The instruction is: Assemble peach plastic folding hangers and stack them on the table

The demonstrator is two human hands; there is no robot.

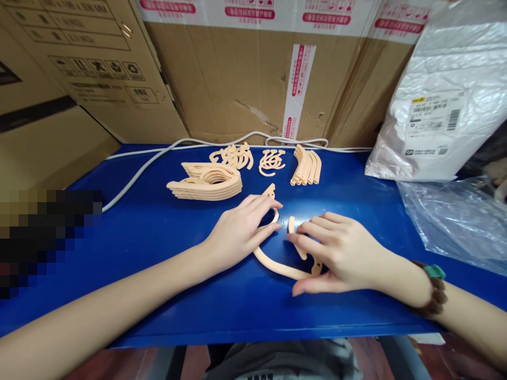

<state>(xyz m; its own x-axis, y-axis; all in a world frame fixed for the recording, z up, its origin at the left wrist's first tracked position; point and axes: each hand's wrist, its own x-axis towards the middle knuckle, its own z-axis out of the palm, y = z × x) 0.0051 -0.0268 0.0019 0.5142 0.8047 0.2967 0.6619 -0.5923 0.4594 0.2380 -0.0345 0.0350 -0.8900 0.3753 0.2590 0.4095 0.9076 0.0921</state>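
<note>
A curved peach plastic hanger piece lies on the blue table between my hands. My left hand rests flat on its upper end, fingers stretched out over the hook part. My right hand lies over the lower right end, with the fingers pressing a short peach bar against the table. Farther back sit a stack of folded peach hanger frames, a heap of hooks, a second small heap of hooks and a row of curved arms.
Large cardboard boxes wall off the back and left. A white cable runs along the back edge. A white bagged parcel and clear plastic film fill the right side. A blurred patch covers the left edge.
</note>
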